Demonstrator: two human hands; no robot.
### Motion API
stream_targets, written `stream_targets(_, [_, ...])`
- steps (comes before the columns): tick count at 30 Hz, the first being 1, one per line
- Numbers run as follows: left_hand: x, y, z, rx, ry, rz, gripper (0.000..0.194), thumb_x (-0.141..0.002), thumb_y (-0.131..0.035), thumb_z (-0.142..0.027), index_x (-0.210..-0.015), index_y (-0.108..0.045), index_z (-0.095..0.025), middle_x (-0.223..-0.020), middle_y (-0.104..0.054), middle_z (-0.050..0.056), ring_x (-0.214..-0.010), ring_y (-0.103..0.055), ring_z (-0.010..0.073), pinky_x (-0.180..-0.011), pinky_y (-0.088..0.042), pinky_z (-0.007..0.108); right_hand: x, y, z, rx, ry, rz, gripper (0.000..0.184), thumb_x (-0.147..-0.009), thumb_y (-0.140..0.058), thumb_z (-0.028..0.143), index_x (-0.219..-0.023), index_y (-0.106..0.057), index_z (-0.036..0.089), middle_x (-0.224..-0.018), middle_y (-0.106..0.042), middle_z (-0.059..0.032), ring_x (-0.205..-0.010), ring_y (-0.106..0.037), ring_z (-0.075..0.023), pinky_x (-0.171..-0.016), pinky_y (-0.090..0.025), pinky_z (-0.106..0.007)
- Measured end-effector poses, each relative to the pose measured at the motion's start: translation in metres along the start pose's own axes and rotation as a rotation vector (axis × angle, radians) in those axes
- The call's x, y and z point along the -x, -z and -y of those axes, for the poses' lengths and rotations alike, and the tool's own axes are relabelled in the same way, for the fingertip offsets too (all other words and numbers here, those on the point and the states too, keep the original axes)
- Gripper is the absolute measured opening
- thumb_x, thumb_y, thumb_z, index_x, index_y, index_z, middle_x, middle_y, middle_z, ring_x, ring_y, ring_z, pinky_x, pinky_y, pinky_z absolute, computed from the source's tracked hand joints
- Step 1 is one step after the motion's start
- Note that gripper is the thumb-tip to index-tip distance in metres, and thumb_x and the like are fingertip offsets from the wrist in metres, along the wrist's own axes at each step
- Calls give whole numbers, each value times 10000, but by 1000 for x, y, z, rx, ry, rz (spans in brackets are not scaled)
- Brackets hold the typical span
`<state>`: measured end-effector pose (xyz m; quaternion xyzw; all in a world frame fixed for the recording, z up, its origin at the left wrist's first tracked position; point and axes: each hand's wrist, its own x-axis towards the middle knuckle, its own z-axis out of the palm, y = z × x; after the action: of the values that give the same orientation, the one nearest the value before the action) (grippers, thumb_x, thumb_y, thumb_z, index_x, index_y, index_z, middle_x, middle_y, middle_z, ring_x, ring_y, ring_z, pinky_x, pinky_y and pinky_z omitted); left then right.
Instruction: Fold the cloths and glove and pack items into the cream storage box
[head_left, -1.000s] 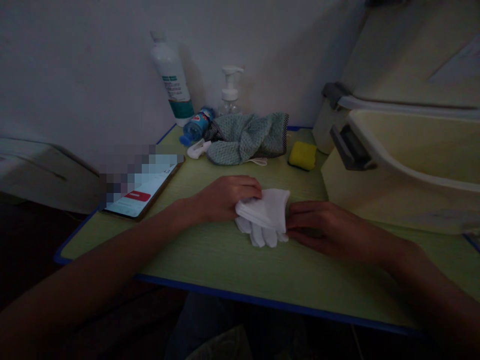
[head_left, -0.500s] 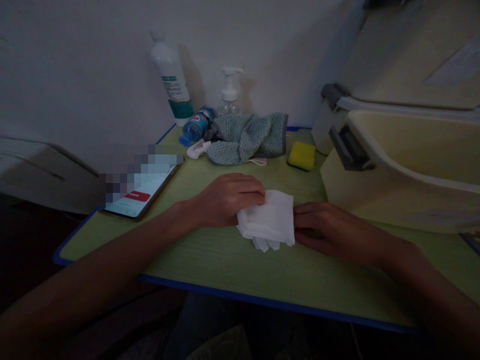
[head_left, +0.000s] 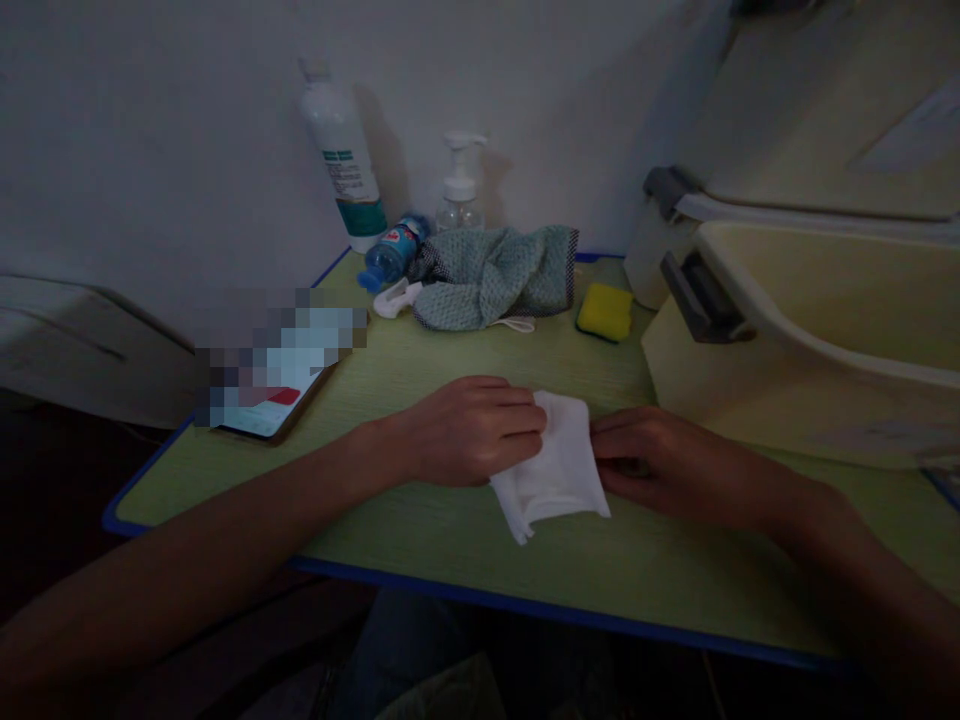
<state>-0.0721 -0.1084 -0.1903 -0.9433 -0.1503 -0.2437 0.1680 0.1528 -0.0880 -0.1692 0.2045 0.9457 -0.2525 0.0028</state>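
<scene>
A folded white tissue (head_left: 559,465) is held between my two hands over the middle of the green table. My left hand (head_left: 476,430) has its fingers curled over the tissue's left side. At the right edge, the fingers of my right hand (head_left: 652,455) are closed on it, with the thumb low and the fingertips partly hidden. One lower corner of the tissue hangs toward the table's front edge.
Behind my hands lie a grey-green cloth (head_left: 499,275), a yellow sponge (head_left: 604,312), a small blue bottle (head_left: 394,250) and a white clip-like piece (head_left: 396,298). A tall white bottle (head_left: 341,160) and a pump bottle (head_left: 460,190) stand by the wall. A phone (head_left: 289,375) is left, a cream bin (head_left: 795,350) right.
My left hand has moved slightly down and right. The tissue's lower part has shifted and opened out toward the front, its lower corner now hanging further down. My right hand is nearly still.
</scene>
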Motion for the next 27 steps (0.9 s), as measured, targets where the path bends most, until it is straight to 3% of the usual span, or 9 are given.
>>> stream_targets(7, [0,-2,-2,14,30,85,307,-914,-366,-126,-725,-609,-132,-805,-666,55,-715,-598,165,-609,-463,272,0,1,-1,-29,-2,7,198,-866,-473,142,-715,-601,153,-679,-612,-16,-610,-535,-113,-598,-361,-234])
stream_targets(13, [0,-2,-2,-57,96,72,308,-916,-352,-124,-727,-595,-135,-802,-663,59,-700,-592,165,-604,-458,270,0,2,1,-65,-33,8,206,-830,-481,117,-655,-582,152,-605,-574,7,-550,-495,-101,-560,-332,-233])
stream_targets(18, [-1,-2,-3,-7,78,152,276,-898,-378,-109,-725,-591,-142,-806,-654,52,-707,-579,158,-604,-448,264,0,2,0,-49,-60,17,222,-841,-464,138,-657,-588,148,-609,-567,2,-549,-479,-105,-555,-332,-237])
stream_targets(23, [0,0,-1,230,97,199,117,-814,-524,-191,-813,-612,-114,-892,-643,94,-815,-582,192,-720,-477,284,4,4,-1,-86,-60,19,234,-855,-431,189,-690,-595,161,-656,-581,-11,-629,-523,-132,-617,-375,-253])
stream_targets(27, [1,5,4,514,163,194,372,-723,-637,-420,-891,-610,-89,-978,-617,142,-905,-574,232,-814,-479,320,7,8,-1,-186,-126,-43,314,-874,-367,301,-729,-610,165,-700,-586,-32,-685,-542,-160,-644,-408,-275])
